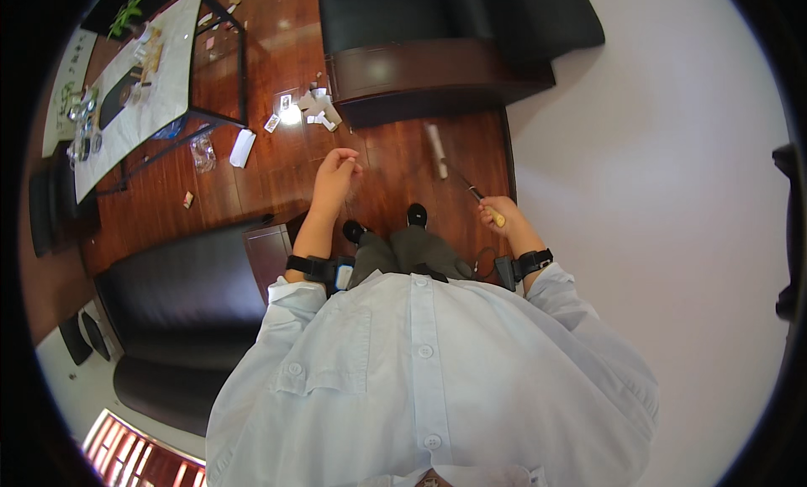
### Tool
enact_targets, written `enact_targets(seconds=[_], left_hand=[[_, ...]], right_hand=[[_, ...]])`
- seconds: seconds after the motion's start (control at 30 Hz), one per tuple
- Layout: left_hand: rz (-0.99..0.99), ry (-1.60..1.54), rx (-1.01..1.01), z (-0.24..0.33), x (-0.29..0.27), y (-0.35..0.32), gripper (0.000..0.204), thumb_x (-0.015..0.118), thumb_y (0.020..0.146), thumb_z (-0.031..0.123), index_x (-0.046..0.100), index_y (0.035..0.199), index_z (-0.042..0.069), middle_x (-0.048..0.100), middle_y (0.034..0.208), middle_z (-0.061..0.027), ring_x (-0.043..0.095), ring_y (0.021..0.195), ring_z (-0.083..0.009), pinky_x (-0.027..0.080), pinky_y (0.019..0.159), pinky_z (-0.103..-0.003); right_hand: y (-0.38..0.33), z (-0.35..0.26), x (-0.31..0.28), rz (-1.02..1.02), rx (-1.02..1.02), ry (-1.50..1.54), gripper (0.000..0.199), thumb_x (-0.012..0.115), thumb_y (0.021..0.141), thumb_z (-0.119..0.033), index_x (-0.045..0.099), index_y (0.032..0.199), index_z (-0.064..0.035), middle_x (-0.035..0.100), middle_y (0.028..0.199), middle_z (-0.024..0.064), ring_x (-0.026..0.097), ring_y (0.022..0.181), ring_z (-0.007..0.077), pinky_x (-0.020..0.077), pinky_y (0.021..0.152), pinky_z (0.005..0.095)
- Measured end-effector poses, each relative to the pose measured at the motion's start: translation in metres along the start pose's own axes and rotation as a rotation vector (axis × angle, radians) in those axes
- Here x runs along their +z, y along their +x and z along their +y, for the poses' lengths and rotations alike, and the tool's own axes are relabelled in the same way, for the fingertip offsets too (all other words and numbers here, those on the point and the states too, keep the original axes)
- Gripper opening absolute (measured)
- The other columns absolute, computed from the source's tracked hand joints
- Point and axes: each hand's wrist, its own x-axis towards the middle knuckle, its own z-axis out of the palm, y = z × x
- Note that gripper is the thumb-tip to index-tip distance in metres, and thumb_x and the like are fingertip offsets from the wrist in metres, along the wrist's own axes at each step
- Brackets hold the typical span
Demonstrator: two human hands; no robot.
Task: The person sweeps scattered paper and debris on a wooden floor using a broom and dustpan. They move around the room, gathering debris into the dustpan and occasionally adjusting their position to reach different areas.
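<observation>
My right hand is wrapped round the yellow handle of a paint roller. A thin dark rod runs up and left from the handle to the pale roller head, which is slightly blurred and held over the wooden floor near the wall. My left hand hangs in the air left of the roller, fingers loosely bent and partly apart, with nothing visible in it. Both wrists wear black straps with small devices.
White wall on the right. A dark armchair stands ahead, a black sofa at left. Paper and cardboard scraps, a white packet and a clear plastic bag litter the floor beside a marble-topped table.
</observation>
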Motion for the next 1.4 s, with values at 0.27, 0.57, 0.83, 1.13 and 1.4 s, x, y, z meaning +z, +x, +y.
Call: enact_targets(seconds=[0.27,0.57,0.83,1.13,1.4], left_hand=[[0.083,0.042,-0.026,0.001,-0.006,0.003,0.012,0.044,0.083,0.008,0.052,0.092,0.005,0.052,0.073,-0.0021,0.051,0.069,-0.01,0.043,0.065,-0.021],[0.329,0.021,-0.065,-0.004,-0.068,-0.042,0.014,0.043,0.084,0.008,0.051,0.095,0.005,0.053,0.074,-0.0016,0.053,0.068,-0.01,0.043,0.067,-0.021],[0.422,-0.142,-0.033,-0.018,-0.124,-0.085,0.013,0.042,0.083,0.005,0.05,0.093,0.002,0.053,0.073,-0.0041,0.052,0.068,-0.0116,0.043,0.066,-0.022],[0.527,-0.189,0.009,0.002,-0.199,-0.112,0.014,0.042,0.083,0.004,0.05,0.094,0.001,0.053,0.074,-0.0041,0.051,0.069,-0.0107,0.042,0.066,-0.021],[0.582,-0.17,0.034,0.005,-0.232,-0.109,0.014,0.042,0.083,0.004,0.05,0.094,0.0,0.052,0.073,-0.0045,0.051,0.068,-0.0105,0.043,0.066,-0.021]], right_hand=[[0.059,-0.032,-0.024,0.202,-0.165,0.284,0.004,0.042,0.077,-0.004,0.04,0.075,-0.0065,0.042,0.06,0.0032,0.043,0.047,0.0118,0.038,0.039,0.0227],[0.156,0.007,0.049,0.314,-0.061,-0.004,0.015,0.038,0.078,-0.004,0.04,0.092,-0.0074,0.044,0.07,0.0093,0.047,0.056,0.0184,0.0415,0.046,0.0314],[0.174,0.108,0.185,0.256,0.044,-0.303,0.034,0.039,0.077,-0.003,0.032,0.109,-0.0148,0.043,0.094,0.0111,0.048,0.067,0.0221,0.0434,0.053,0.0384],[0.186,0.187,0.353,0.093,0.176,-0.388,0.022,0.038,0.079,-0.002,0.038,0.099,-0.0115,0.045,0.083,0.0071,0.048,0.059,0.0163,0.0437,0.049,0.0307],[0.19,0.208,0.398,-0.086,0.267,-0.307,0.012,0.036,0.076,0.0,0.037,0.085,-0.008,0.041,0.069,0.0055,0.044,0.05,0.0149,0.0394,0.044,0.028]])
